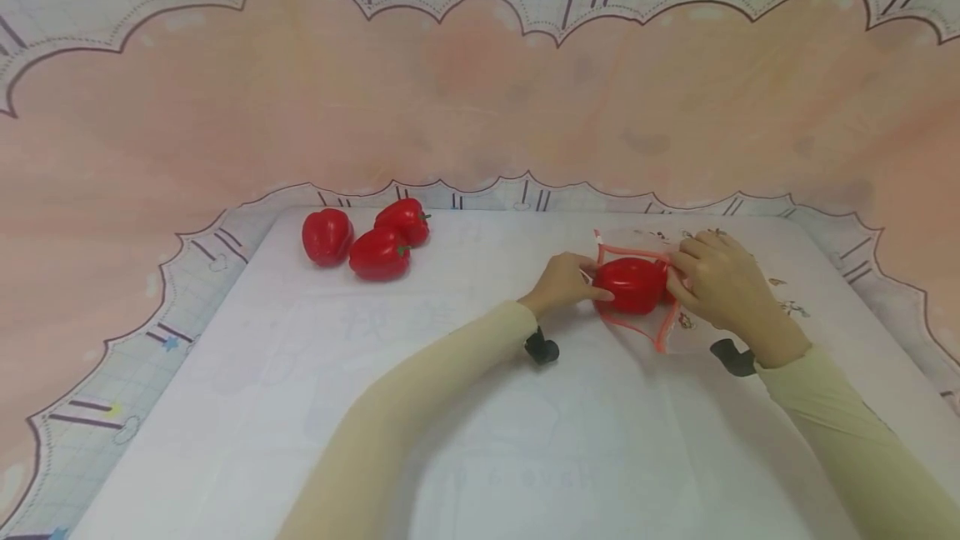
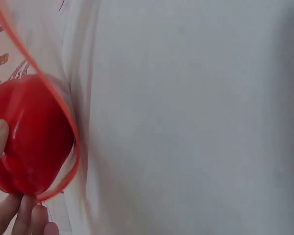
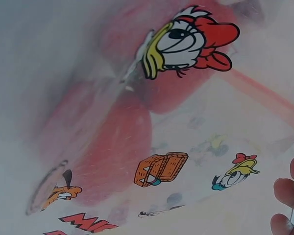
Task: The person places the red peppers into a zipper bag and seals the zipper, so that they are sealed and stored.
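A red bell pepper (image 1: 632,285) lies at the mouth of a clear printed bag (image 1: 684,338) with an orange-red rim. The left hand (image 1: 562,282) grips the pepper's left side, thumb in front. In the left wrist view, that hand (image 2: 24,218) has its thumb on the pepper (image 2: 34,132) and fingertips under it, beside the orange rim (image 2: 71,125). The right hand (image 1: 726,286) holds the bag's edge with curled fingers, right of the pepper. Blurred red shapes (image 3: 115,152) show through the bag (image 3: 225,205) in the right wrist view; fingertips of the right hand (image 3: 288,188) appear at its edge.
Three more red peppers, one left (image 1: 327,237), one in front (image 1: 380,254) and one behind (image 1: 403,221), sit together at the back left of the white table (image 1: 480,423). A patterned curtain (image 1: 465,107) hangs behind the table.
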Tool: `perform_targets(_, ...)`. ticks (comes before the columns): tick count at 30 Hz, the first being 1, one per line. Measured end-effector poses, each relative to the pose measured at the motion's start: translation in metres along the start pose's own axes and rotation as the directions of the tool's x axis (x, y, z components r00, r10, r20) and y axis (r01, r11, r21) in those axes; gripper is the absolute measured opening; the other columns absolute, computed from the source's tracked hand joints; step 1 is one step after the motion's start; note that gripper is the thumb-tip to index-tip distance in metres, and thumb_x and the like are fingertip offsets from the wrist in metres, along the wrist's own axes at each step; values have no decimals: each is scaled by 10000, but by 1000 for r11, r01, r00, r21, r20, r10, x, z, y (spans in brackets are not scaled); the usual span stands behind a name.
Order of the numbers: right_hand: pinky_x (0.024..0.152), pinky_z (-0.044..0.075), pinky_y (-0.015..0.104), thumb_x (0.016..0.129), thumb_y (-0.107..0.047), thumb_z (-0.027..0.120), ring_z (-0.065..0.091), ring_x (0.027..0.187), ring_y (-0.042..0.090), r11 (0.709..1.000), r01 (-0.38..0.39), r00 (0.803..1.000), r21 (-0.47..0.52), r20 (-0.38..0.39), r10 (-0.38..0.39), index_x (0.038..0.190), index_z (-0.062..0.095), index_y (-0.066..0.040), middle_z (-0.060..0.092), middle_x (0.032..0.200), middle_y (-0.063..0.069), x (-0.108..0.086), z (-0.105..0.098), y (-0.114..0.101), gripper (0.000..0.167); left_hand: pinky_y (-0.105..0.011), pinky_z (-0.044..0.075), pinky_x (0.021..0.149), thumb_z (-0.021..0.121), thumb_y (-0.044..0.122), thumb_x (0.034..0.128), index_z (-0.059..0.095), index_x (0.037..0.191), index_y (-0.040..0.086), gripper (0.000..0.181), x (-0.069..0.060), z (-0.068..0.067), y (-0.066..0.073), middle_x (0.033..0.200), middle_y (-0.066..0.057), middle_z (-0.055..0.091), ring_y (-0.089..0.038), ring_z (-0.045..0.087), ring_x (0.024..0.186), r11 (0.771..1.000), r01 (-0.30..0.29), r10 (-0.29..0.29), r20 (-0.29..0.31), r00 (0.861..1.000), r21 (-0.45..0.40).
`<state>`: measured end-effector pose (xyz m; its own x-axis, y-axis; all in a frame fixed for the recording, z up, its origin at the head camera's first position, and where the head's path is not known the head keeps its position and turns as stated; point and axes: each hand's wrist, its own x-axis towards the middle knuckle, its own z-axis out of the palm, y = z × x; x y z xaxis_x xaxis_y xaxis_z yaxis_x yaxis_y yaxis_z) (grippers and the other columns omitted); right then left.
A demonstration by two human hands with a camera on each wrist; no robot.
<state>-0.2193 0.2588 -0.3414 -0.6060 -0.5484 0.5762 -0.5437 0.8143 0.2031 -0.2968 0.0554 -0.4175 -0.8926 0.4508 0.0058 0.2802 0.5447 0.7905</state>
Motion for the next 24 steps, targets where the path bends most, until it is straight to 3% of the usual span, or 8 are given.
perform_targets(9,648,505,420,692,-66,678,538,702,298,1000,-5,1000,3,13,5,806,688,40,643,738,169,-1,-1,1,155,-133,488,640,806,215,735,644,1190,66,506,-2,7,-3,1077,-56,698,-120,614,851,997,-6,4,-20,1000,-79)
perform_targets(17,609,488,396,691,-65,678,512,669,276,1000,1,1000,4,15,-1,790,686,33,628,703,150,-2,1,3,140,-166,530,681,784,214,762,661,1159,61,443,-4,6,-7,1079,-61,706,-131,657,865,981,54,-53,9,999,-187)
perform_targets(24,591,482,391,680,-60,660,506,654,273,1000,17,1000,10,0,-17,765,673,28,619,691,145,-1,1,3,123,-153,530,660,774,189,773,682,1123,48,388,-5,9,0,1006,-86,727,-140,676,865,972,60,-71,-42,997,-227)
